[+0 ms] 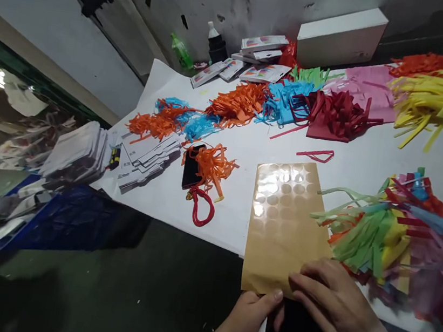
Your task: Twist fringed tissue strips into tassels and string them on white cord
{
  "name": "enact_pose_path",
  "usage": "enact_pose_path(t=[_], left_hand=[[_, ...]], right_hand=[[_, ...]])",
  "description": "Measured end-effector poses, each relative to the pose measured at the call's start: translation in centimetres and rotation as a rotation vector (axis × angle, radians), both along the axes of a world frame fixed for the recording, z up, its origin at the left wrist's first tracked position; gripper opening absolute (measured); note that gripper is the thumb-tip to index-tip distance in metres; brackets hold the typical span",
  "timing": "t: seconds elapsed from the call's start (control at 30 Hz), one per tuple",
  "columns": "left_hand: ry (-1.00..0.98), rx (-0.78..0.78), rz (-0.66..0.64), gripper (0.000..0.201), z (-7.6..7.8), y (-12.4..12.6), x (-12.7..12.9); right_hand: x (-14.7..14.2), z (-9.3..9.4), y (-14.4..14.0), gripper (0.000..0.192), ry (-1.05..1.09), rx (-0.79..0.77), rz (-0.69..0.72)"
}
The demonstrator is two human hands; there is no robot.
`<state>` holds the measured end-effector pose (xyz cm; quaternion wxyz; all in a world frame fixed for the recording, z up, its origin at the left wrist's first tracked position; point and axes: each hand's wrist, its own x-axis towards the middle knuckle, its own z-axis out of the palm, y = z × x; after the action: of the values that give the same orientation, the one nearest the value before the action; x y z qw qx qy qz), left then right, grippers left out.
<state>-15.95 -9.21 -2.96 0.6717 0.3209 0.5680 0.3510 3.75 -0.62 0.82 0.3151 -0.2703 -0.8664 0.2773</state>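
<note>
A tan sheet (280,217) covered with rows of clear round stickers lies at the near edge of the white table (248,148). My left hand (252,311) pinches its near corner from below, thumb on top. My right hand (330,300) lies flat on the sheet's near right corner, fingertips pressing the paper. A heap of mixed-colour fringed paper tassels (396,232) sits just right of the sheet, close to my right hand.
Orange and blue tassels (170,118), red tassels (334,115) and yellow tassels (438,99) are spread over the far side. A black phone (191,166) with a red cord lies centre-left. Stacks of white cards (149,159), a blue crate (60,215), a white box (340,34) and bottles (217,43) stand around.
</note>
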Motion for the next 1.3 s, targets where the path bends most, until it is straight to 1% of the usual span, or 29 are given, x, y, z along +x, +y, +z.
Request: enact_pose_path(t=[0.07,0.17,0.27,0.37,0.57,0.67,0.77,0.87,1.07,1.2,1.3], left_hand=[[-0.029,0.004,0.011,0.073,-0.2,-0.1,-0.1],[-0.082,0.004,0.027,0.076,-0.6,-0.1,-0.2],[-0.138,0.002,-0.008,0.076,-0.7,0.2,0.0],[-0.166,-0.017,-0.046,0.076,-0.6,0.5,0.4],[-0.101,-0.028,-0.032,0.075,-0.4,0.3,0.8],[-0.049,-0.026,-0.005,0.075,-0.2,0.1,1.1],[0.006,-0.04,0.048,0.076,0.1,0.0,1.4],[0.054,-0.044,0.034,0.075,0.3,0.1,1.5],[0.066,-0.021,-0.021,0.074,0.8,0.2,1.2],[0.067,-0.013,-0.019,0.076,0.9,0.4,1.1],[0.047,-0.03,-0.008,0.076,0.8,0.5,1.1]], right_hand=[[0.2,0.5,0.9,0.02,-0.021,-0.008,0.007],[0.8,0.4,1.7,0.02,-0.064,0.018,-0.029],[1.3,-0.2,1.8,0.021,-0.085,0.042,-0.041],[1.1,-0.5,1.6,0.021,-0.086,0.049,-0.027],[0.2,-0.1,1.5,0.021,-0.125,-0.029,0.004],[-0.3,0.1,1.5,0.02,-0.136,-0.021,0.019],[-0.6,0.3,1.6,0.017,-0.108,-0.026,0.034],[-0.7,0.6,1.7,0.017,-0.058,-0.04,0.055],[-0.9,0.6,2.1,0.021,-0.019,-0.014,0.087],[-1.1,0.3,2.0,0.02,0.056,0.02,0.111],[-1.1,0.1,1.8,0.02,0.101,0.086,0.107]])
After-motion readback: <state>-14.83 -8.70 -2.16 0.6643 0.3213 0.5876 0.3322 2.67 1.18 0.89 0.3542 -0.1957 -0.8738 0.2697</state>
